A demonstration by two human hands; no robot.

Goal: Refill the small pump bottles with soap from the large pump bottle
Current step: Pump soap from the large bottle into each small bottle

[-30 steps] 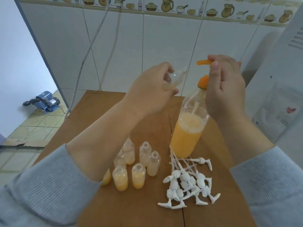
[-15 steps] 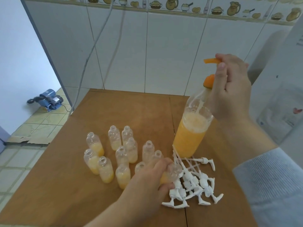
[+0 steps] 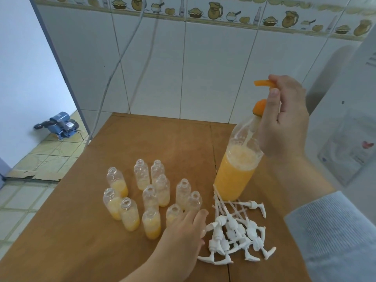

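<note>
Large pump bottle [image 3: 236,171] stood upright on wooden worktop [image 3: 81,231], over half full of orange soap, orange pump head [image 3: 263,84] pinched in right hand [image 3: 284,119] grip, small uncapped bottles [image 3: 151,198] clustered left, partly filled, left hand [image 3: 181,239] lowered among them, its grip hidden, white pumps [image 3: 236,235] heaped alongside

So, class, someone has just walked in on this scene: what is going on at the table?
A person is refilling small bottles with orange soap. The right hand holds the orange pump head of the large pump bottle, which stands on the wooden table. The left hand is down among the small bottles, which stand uncapped and partly filled; whether it grips one cannot be told. The white pump tops lie heaped beside them.
</note>
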